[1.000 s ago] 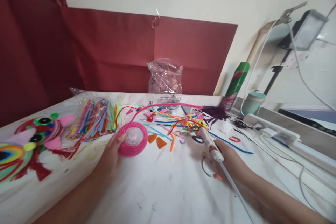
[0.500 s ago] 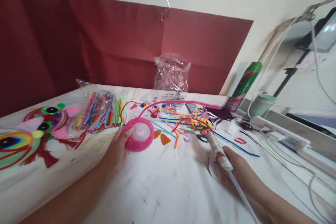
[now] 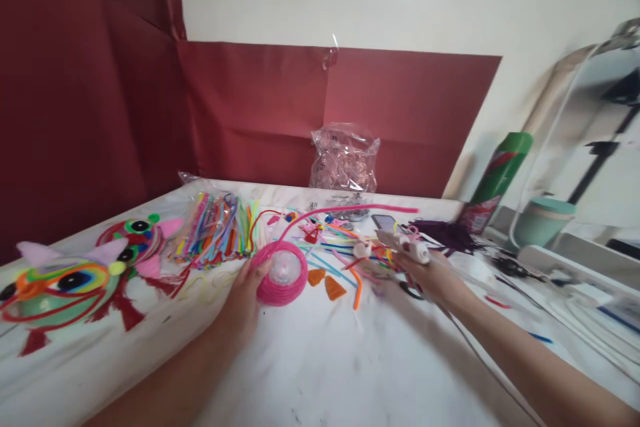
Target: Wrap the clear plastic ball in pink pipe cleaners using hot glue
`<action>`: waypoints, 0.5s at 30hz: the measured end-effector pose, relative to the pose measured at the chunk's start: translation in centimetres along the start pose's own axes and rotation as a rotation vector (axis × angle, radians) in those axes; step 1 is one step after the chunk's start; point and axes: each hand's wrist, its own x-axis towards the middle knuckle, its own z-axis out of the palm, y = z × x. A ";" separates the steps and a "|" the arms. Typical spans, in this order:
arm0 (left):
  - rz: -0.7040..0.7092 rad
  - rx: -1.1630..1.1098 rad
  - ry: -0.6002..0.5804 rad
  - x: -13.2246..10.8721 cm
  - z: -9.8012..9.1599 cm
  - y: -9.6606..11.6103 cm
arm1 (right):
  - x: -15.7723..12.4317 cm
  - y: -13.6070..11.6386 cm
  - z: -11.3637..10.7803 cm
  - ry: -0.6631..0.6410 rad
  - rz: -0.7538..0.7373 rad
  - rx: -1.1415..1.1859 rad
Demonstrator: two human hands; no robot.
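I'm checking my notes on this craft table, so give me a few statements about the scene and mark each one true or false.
1. The left hand touches a pink wrapped ring on the white table. True.
2. The right hand is empty. False: it grips a white glue gun, with a cord trailing back along the arm.
3. A bundle of multicoloured pipe cleaners lies left of the ring. True.
4. The clear plastic bag stands at the near edge of the table. False: it stands at the far edge, against the red backdrop.
5. Two colourful fish figures lie at the left of the table. True.
6. The green can lies flat among the pipe cleaners. False: it leans at the right, off the pile.
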 end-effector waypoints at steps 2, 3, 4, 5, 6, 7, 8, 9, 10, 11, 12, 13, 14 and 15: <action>0.014 0.027 0.002 -0.5 0.3 -0.3 | -2.5 -0.4 0.5 -0.104 0.029 0.039; 0.015 0.038 0.001 -0.9 0.5 -0.4 | -3.7 -0.7 0.8 -0.162 0.034 0.068; 0.018 0.042 0.002 -1.1 0.7 -0.6 | -4.7 -1.2 1.0 -0.242 0.058 0.094; 0.028 0.050 0.010 -1.4 0.8 -0.9 | -5.6 -1.8 1.3 -0.300 0.080 0.122; 0.034 0.063 0.015 -1.6 0.8 -1.1 | -6.4 -2.4 1.6 -0.351 0.083 0.138; 0.032 0.082 0.019 -1.8 0.9 -1.3 | -7.0 -3.1 1.8 -0.397 0.081 0.157; 0.033 0.102 0.025 -1.9 0.8 -1.4 | -7.6 -3.7 2.0 -0.426 0.084 0.177; 0.033 0.125 0.030 -2.1 0.8 -1.5 | -8.0 -4.1 2.1 -0.450 0.086 0.205; 0.030 0.152 0.032 -2.1 0.8 -1.7 | -8.4 -4.3 2.2 -0.458 0.090 0.245; 0.029 0.180 0.035 -2.2 0.7 -1.7 | -8.7 -4.3 2.3 -0.461 0.093 0.286; 0.027 0.212 0.038 -2.3 0.7 -1.8 | -9.0 -4.0 2.3 -0.458 0.085 0.318; 0.027 0.244 0.039 -2.3 0.7 -1.8 | -9.2 -3.6 2.3 -0.452 0.062 0.332; 0.028 0.273 0.038 -2.4 0.8 -1.8 | -9.4 -3.0 2.2 -0.438 0.031 0.324; 0.033 0.296 0.038 -2.5 0.9 -1.8 | -9.6 -2.4 2.1 -0.420 0.000 0.298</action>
